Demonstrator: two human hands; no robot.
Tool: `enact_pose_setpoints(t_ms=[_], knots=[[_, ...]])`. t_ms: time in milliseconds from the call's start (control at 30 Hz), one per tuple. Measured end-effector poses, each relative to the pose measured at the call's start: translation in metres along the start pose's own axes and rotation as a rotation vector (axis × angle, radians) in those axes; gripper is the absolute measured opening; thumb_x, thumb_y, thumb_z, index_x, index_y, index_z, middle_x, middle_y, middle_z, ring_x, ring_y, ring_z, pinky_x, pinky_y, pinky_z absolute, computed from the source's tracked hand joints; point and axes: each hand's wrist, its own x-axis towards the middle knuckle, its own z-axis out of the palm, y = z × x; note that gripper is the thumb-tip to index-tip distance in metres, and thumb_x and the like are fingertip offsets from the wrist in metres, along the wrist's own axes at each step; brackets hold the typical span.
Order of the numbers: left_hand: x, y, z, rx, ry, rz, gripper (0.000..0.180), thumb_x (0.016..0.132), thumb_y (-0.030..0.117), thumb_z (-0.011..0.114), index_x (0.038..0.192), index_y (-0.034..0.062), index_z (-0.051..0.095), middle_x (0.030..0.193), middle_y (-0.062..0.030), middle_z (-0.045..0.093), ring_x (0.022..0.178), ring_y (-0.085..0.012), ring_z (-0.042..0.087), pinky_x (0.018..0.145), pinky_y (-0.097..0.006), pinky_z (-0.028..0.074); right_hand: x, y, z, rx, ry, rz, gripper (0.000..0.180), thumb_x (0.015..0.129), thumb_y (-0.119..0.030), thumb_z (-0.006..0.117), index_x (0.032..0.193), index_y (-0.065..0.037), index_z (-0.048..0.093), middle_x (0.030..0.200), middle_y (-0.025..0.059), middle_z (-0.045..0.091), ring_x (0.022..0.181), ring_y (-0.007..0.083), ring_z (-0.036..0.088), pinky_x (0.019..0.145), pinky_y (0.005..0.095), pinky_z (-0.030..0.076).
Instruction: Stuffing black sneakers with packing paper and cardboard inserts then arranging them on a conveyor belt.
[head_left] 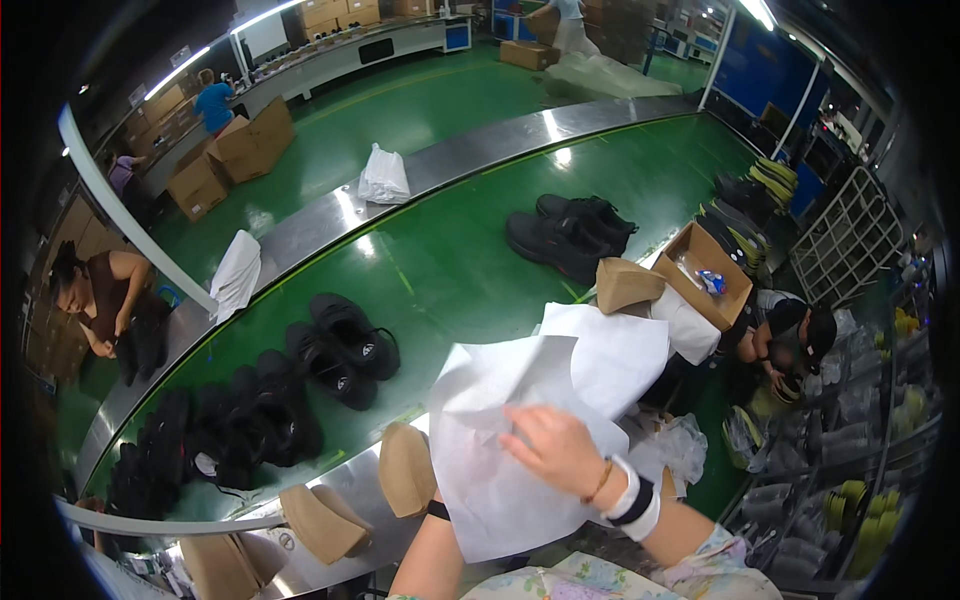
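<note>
A sheet of thin white paper (pixel 510 500) spreads in front of me above the near edge of the green belt. My right hand (pixel 552 447) lies against its upper face, fingers apart and pointing left. My left forearm (pixel 428 562) rises from below and goes behind the sheet, so the paper hides my left hand. More white sheets (pixel 610 350) lie in a stack just beyond, to the right. A brown paper shoe insert (pixel 405 468) stands on the metal ledge left of the sheet.
Black shoes (pixel 345 345) line the belt's left side; another black pair (pixel 570 238) sits farther off. Brown inserts (pixel 325 522) rest on the ledge. An open carton (pixel 705 275) stands right. A person (pixel 790 340) crouches there; another (pixel 110 300) handles dark shoes far left.
</note>
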Motion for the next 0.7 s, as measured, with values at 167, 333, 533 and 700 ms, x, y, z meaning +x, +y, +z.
enact_pose_setpoints(t_ms=[167,333,533,700], knots=[[-0.004,0.02,0.002,0.085,-0.064,0.036,0.016,0.092,0.015,0.047,0.104,0.0049,0.054,0.099,-0.0053,0.06,0.088,-0.0146,0.058,0.076,-0.028,0.048,0.026,0.003,0.001,-0.215,-0.024,-0.077,0.089,0.074,-0.045,0.065,0.14,-0.007,0.02,0.132,0.0285,0.033,0.115,0.0401,0.044,0.091,0.0392,0.043],[-0.019,0.047,-0.008,0.169,-0.077,0.093,0.017,0.093,0.015,0.047,0.104,0.0051,0.054,0.099,-0.0053,0.06,0.087,-0.0147,0.058,0.076,-0.028,0.048,0.042,0.001,0.007,0.036,-0.148,-0.142,0.108,0.067,-0.039,0.073,0.143,-0.008,0.004,0.129,0.0314,0.037,0.115,0.0404,0.045,0.094,0.0383,0.04],[-0.062,0.09,-0.037,0.263,0.005,0.211,0.017,0.093,0.016,0.046,0.104,0.0055,0.054,0.098,-0.0054,0.06,0.087,-0.0148,0.058,0.076,-0.028,0.048,0.057,-0.035,0.021,0.305,-0.331,-0.029,0.111,0.065,-0.029,0.076,0.144,-0.008,0.001,0.123,0.0321,0.046,0.108,0.0391,0.053,0.093,0.0343,0.041],[-0.14,0.154,0.056,0.612,0.747,1.006,0.02,0.095,0.021,0.044,0.097,0.0026,0.052,0.09,-0.0069,0.059,0.082,-0.0128,0.056,0.074,-0.027,0.046,0.07,-0.051,-0.004,-0.246,0.338,-0.027,0.102,0.065,-0.021,0.071,0.143,-0.01,0.007,0.095,0.0222,0.048,0.067,0.0386,0.057,0.058,0.0445,0.049]])
